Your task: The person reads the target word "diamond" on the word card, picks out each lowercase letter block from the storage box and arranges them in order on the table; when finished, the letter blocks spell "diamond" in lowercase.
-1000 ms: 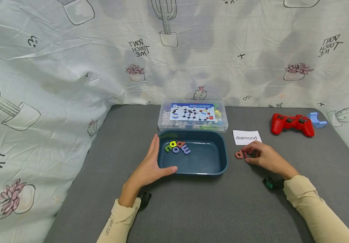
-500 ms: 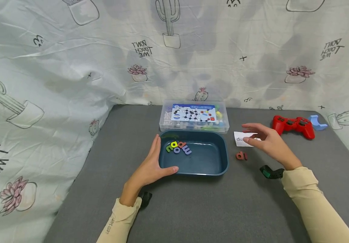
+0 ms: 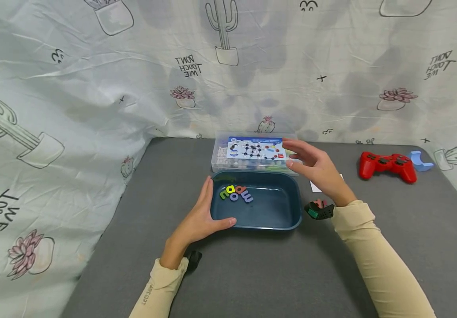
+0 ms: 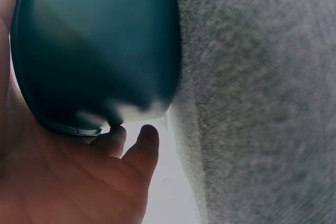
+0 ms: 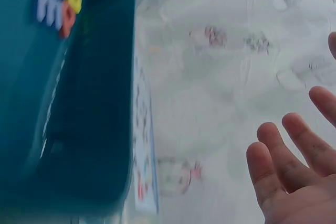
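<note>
My left hand (image 3: 197, 223) rests against the left side of a dark blue tray (image 3: 266, 223), fingers straight along its wall and thumb over the near rim. The left wrist view shows the tray's corner (image 4: 100, 51) between thumb and fingers. Several coloured plastic letters lie at the tray's left: a yellow letter (image 3: 230, 189), a purple m (image 3: 247, 197), a purple o (image 3: 234, 197). My right hand (image 3: 317, 170), holding nothing, hovers above the tray's far right corner with fingers spread. Red letters (image 3: 320, 203) on the table are partly hidden by the right wrist's camera.
A clear plastic box (image 3: 256, 165) with a printed label stands behind the tray. The white word card (image 3: 316, 187) is mostly covered by the right hand. A red game controller (image 3: 387, 165) and a blue plastic piece (image 3: 421, 162) lie at the far right.
My right hand let go of the small red letter beside the red d, lifted past the card and moved left toward the tray. The left hand stays at the tray.
</note>
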A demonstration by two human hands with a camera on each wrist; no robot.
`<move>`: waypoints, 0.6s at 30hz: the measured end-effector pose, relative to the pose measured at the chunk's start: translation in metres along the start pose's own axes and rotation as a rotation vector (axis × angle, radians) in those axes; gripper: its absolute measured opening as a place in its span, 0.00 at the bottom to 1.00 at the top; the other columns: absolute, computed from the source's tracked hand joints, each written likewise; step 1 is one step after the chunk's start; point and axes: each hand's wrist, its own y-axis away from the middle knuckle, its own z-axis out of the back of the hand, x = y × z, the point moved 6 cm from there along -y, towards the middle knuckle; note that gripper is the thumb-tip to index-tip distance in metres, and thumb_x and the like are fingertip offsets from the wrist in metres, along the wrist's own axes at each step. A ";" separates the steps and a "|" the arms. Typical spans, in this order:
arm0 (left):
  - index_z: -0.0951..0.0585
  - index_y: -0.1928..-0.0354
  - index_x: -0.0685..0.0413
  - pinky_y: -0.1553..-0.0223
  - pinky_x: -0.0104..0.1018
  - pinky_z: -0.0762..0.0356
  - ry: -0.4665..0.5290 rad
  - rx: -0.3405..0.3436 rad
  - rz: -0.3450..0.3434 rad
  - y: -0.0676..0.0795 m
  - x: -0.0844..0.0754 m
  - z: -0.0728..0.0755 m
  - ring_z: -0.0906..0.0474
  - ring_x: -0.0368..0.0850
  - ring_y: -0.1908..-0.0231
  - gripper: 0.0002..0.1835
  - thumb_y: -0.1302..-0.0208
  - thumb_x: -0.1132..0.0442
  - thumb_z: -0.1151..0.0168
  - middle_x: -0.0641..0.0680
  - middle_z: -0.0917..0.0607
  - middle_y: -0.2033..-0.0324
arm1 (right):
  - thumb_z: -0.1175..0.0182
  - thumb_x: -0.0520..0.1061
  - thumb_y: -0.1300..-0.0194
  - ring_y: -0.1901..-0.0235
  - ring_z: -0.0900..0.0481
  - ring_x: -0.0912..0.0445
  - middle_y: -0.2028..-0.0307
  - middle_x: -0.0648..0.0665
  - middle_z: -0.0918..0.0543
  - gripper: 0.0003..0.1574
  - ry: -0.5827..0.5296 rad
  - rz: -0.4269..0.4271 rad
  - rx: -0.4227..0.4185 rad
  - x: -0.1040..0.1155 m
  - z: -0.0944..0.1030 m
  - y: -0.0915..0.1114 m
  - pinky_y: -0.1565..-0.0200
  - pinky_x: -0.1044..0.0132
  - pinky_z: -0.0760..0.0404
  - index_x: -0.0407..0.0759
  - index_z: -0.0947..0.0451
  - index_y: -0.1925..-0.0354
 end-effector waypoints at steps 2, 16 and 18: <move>0.68 0.13 0.50 0.24 0.69 0.54 0.002 0.001 0.000 0.000 -0.001 0.000 0.66 0.58 0.16 0.72 0.39 0.36 0.24 0.47 0.72 0.15 | 0.37 0.38 0.22 0.26 0.30 0.50 0.23 0.43 0.29 0.36 -0.026 0.017 0.017 0.004 -0.011 -0.008 0.28 0.57 0.30 0.41 0.32 0.21; 0.68 0.13 0.49 0.24 0.71 0.57 0.019 -0.006 0.006 0.000 -0.001 -0.002 0.66 0.59 0.16 0.72 0.38 0.38 0.23 0.47 0.72 0.15 | 0.38 0.35 0.23 0.17 0.51 0.52 0.15 0.45 0.47 0.43 -0.091 0.143 0.213 0.008 -0.086 -0.035 0.20 0.49 0.50 0.38 0.41 0.17; 0.68 0.13 0.50 0.25 0.72 0.57 0.021 -0.006 -0.002 0.000 0.000 -0.001 0.67 0.59 0.16 0.72 0.39 0.37 0.24 0.46 0.72 0.15 | 0.38 0.37 0.22 0.17 0.53 0.53 0.15 0.47 0.48 0.43 -0.086 0.140 0.240 0.005 -0.094 -0.036 0.20 0.47 0.51 0.40 0.41 0.16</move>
